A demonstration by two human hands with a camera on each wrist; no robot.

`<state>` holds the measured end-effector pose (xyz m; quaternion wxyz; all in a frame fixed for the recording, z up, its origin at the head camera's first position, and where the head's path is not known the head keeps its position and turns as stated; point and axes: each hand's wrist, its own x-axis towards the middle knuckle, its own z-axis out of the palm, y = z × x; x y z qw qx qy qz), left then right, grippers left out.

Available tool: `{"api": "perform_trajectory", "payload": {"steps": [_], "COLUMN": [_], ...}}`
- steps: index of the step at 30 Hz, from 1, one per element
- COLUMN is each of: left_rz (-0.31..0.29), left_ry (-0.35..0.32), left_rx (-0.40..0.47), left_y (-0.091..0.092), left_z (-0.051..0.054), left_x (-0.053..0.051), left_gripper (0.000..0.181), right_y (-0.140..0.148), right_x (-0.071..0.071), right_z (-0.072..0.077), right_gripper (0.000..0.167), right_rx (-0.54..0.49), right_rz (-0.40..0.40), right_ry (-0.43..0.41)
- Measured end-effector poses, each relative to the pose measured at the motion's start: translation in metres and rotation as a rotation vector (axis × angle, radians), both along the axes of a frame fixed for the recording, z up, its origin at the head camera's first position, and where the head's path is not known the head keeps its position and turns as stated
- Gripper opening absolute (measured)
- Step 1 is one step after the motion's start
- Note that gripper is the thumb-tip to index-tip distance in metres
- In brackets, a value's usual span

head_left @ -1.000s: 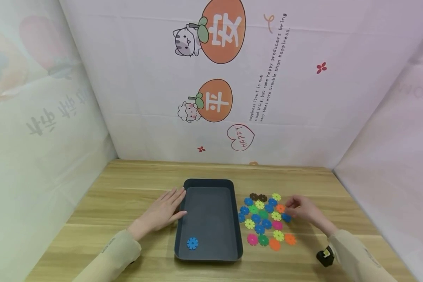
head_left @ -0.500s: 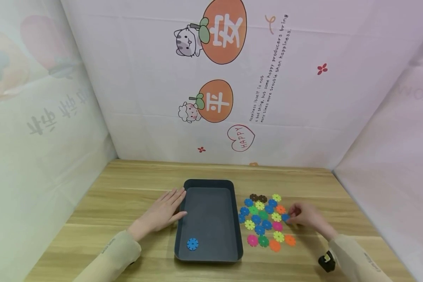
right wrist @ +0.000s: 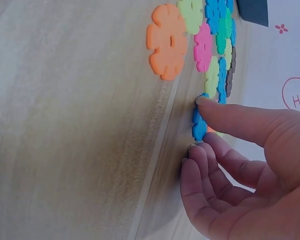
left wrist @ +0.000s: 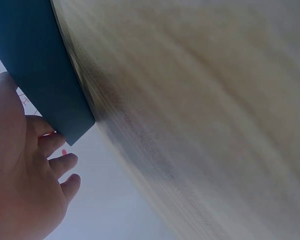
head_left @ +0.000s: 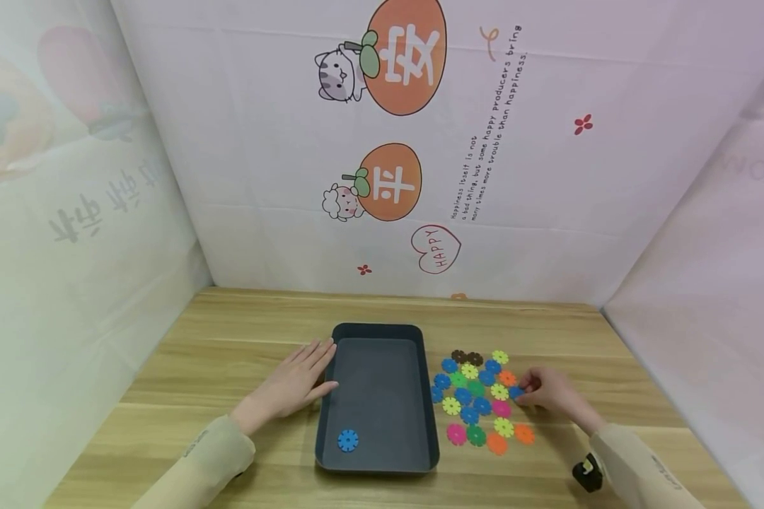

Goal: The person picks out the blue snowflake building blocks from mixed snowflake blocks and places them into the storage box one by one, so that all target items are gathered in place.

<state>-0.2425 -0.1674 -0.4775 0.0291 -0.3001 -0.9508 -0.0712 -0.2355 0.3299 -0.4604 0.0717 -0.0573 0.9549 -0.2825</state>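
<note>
A dark grey tray (head_left: 382,403) lies on the table with one blue notched disc (head_left: 348,440) inside, near its front left corner. The left hand (head_left: 293,382) rests on the tray's left rim with straight fingers; the left wrist view shows its fingertips (left wrist: 52,142) at the tray's side (left wrist: 45,65). At the right edge of a group of coloured discs (head_left: 477,389), the right hand (head_left: 547,392) pinches a blue disc (head_left: 515,393) between thumb and finger. In the right wrist view this disc (right wrist: 200,122) is partly behind the thumb (right wrist: 240,117).
Blue, green, yellow, pink, orange and brown discs lie close together right of the tray, some touching. An orange disc (right wrist: 167,42) lies at the group's near right side. White printed sheets (head_left: 261,177) stand behind the table and at both sides.
The right hand has shifted slightly down and right from beside the orange disc, and its thumb and finger have come onto the blue disc's edge. The left hand has not moved.
</note>
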Motion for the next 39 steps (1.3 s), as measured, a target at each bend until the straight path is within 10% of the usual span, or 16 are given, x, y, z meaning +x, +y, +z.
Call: {"api": "perform_trajectory", "payload": {"steps": [39], "left_rz": [-0.009], "left_ry": [0.054], "left_rx": [-0.005], "left_y": [0.000], "left_z": [0.000], "left_x": [-0.001], "left_gripper": [0.072], "right_y": [-0.026], "right_x": [0.000], "right_z": [0.033], "right_gripper": [0.015], "right_rx": [-0.129], "right_rz": [0.024], "right_ry": [-0.083]}}
